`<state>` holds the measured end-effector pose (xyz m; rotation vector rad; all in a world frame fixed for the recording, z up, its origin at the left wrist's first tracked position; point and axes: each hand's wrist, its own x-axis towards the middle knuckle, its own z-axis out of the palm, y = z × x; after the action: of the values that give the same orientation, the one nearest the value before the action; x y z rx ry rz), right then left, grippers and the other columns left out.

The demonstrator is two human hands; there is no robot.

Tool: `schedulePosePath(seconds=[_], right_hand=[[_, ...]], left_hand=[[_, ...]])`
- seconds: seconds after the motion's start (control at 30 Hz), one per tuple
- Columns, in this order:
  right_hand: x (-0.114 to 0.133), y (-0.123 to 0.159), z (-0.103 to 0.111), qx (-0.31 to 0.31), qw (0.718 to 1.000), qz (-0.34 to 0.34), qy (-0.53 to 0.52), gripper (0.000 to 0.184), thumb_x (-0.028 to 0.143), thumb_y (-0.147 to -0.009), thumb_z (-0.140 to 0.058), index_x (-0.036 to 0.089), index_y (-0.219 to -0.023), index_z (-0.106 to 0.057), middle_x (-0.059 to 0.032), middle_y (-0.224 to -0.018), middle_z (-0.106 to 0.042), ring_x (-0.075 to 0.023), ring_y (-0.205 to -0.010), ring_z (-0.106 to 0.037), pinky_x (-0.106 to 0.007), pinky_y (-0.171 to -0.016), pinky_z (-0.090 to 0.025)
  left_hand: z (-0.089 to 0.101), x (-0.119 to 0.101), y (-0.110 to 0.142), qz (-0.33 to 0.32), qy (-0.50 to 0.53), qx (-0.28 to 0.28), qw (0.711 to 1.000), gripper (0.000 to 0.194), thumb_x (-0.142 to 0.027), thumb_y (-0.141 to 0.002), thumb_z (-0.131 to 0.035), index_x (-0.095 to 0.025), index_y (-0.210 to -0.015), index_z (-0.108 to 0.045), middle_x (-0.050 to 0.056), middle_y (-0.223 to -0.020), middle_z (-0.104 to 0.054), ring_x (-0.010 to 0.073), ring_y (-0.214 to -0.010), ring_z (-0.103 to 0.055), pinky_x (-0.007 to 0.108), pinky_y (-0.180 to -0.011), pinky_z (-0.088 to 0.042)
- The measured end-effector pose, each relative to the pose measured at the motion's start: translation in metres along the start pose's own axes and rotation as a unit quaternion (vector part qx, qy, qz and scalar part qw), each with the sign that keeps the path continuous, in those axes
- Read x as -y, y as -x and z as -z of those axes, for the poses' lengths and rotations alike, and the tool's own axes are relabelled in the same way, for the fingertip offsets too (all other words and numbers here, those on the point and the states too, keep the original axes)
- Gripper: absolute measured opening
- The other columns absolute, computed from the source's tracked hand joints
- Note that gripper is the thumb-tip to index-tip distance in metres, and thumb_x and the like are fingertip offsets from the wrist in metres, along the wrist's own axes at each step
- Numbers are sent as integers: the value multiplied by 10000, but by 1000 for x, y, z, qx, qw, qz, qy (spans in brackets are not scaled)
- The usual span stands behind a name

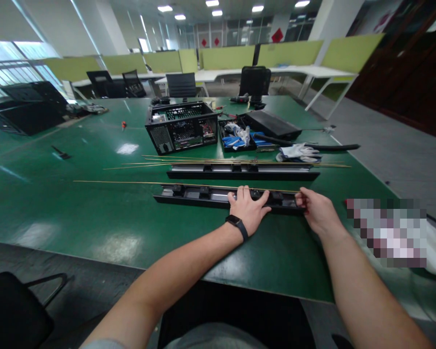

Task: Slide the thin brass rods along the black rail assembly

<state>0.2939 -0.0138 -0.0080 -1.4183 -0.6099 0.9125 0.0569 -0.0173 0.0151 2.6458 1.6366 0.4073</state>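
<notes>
A long black channel (189, 198) with several black blocks along its inside lies crosswise on the green table. My left hand (247, 208), wearing a dark wristband, rests on the channel right of its middle, fingers spread. At the channel's right end my right hand (317, 207) is closed, thumb and fingers pinched at the end of a thin brass-coloured rod (112, 182). This rod runs along the channel's far edge and sticks out well past its left end. Behind lies a second black channel (210, 175), with several similar thin rods (152, 163) over and beside it.
An opened black computer case (183, 128) stands beyond the channels. To its right are a tray with blue-and-white gloves (237, 135), a flat black box (271, 123) and another glove (300, 152). A blurred-out item (388, 232) lies at the right. Green table (76, 218) extends left.
</notes>
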Motion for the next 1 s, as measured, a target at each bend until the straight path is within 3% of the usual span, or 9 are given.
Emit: schedulePosePath(seconds=[0.33,0.73,1.0], right_hand=[[-7,-7,7,11,1000,8,-1,379,496,-735,-920,195,-717,-690,-13,-577,-573,-91,-497,-468,-199,-432,-339],[-6,-7,5,2,999,19,-26,325,395,-749,-933,197,-718,-678,-25,-624,-605,-86,-527,-506,-176,-448,-385],[2,-5,9,-32,999,-20,-22,287,338,-846,-865,203,-735,-637,2,-603,-564,-77,-466,-461,-173,-396,-320]], left_hand=[[-4,-2,3,-3,-11,-15,1000,540,-664,-1115,-571,-516,-1634,-608,188,-1607,-633,388,-1502,-526,613,-1133,-448],[-9,-1,7,-7,-10,-27,1000,531,-668,-1118,-553,-557,-1636,-591,175,-1606,-628,387,-1506,-515,600,-1131,-433],[-9,-1,7,-2,-6,-19,1000,534,-673,-1125,-524,-552,-1641,-586,169,-1629,-612,385,-1513,-498,603,-1136,-426]])
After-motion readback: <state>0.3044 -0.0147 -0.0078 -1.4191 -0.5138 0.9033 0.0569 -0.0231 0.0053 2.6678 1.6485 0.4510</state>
